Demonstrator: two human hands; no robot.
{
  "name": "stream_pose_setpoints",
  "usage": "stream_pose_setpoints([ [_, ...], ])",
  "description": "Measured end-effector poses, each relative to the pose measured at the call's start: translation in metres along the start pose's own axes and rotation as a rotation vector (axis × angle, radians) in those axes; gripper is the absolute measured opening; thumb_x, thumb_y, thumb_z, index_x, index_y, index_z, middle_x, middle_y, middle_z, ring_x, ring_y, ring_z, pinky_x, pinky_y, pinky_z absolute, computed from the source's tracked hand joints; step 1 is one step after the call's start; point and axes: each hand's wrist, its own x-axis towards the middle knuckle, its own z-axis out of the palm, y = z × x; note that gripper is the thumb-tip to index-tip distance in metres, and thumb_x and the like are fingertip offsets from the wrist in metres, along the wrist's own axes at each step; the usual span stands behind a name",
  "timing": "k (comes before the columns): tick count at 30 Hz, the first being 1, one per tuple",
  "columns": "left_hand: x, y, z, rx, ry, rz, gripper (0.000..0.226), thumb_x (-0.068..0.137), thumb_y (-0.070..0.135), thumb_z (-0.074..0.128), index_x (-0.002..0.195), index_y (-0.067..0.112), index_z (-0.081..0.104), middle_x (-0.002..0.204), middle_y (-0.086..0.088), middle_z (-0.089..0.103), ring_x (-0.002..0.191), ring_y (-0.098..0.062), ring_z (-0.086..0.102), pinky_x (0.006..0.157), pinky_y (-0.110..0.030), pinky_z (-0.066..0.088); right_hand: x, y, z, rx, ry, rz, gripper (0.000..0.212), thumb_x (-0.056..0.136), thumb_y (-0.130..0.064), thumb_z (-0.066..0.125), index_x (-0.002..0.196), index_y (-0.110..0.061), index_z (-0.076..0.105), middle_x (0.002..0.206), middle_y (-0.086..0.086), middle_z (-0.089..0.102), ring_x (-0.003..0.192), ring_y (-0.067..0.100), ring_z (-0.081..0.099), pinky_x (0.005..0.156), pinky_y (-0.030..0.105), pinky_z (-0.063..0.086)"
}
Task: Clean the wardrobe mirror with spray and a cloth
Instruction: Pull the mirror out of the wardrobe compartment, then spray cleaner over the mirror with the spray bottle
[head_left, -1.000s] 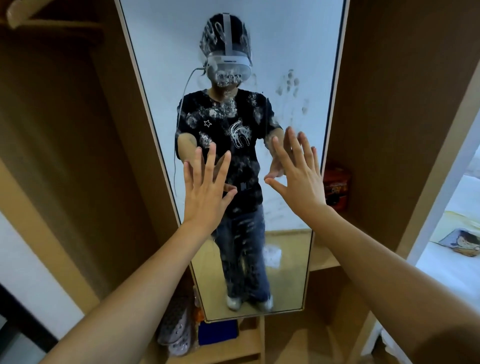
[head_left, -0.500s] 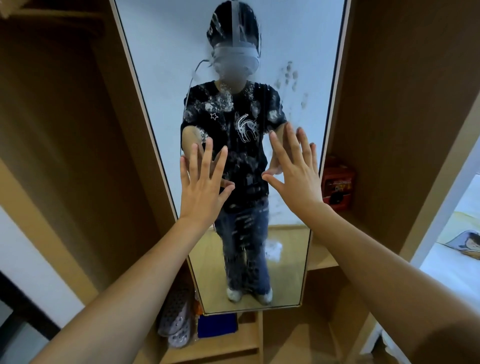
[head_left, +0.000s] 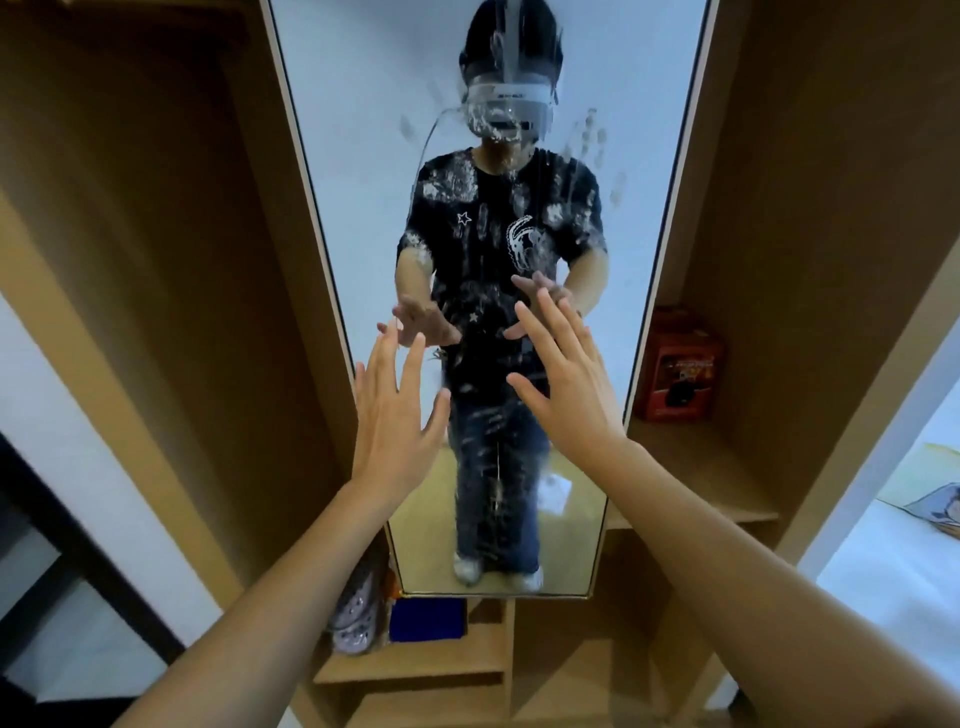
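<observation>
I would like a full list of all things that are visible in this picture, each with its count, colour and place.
mirror: one, light wooden frame, smeared with white marks and handprints, standing in the middle of the wardrobe
wardrobe: one, brown wood, around the mirror
box: one, red, on the shelf right of the mirror
blue object: one, dark blue, on the low shelf under the mirror
slipper: at least one, pale grey with holes, left of the blue object
left hand: one, fingers spread, raised before the mirror, holding nothing
right hand: one, fingers spread, raised before the mirror, holding nothing
</observation>
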Motion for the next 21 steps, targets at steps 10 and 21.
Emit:
stream_pose_setpoints([
  [10, -0.106, -0.015, 0.006, -0.081, -0.176, -0.233, 0.056, 0.1, 0.036, 0.046, 0.15, 0.018, 0.028, 0.159, 0.003, 0.02, 0.147, -0.01, 0.012, 0.122, -0.037, 0.006, -0.072, -0.041, 0.048, 0.278, -0.361, -0.028, 0.067, 0.097, -0.032, 0.057, 0.154, -0.026, 0.021, 0.16, -0.003, 0.023, 0.147, 0.012, 0.018, 0.119, 0.03, 0.021],
  [21, -0.199, -0.063, 0.015, -0.168, -0.332, -0.611, 0.057, 0.099, 0.032, 0.047, 0.15, 0.014, 0.027, 0.155, 0.0, 0.03, 0.142, -0.014, 0.026, 0.116, -0.027, 0.021, -0.138, -0.079, 0.115, 0.358, -0.639, 0.059, 0.067, 0.097, -0.034, 0.057, 0.153, -0.032, 0.021, 0.16, -0.009, 0.023, 0.145, 0.01, 0.024, 0.117, 0.038, 0.032],
])
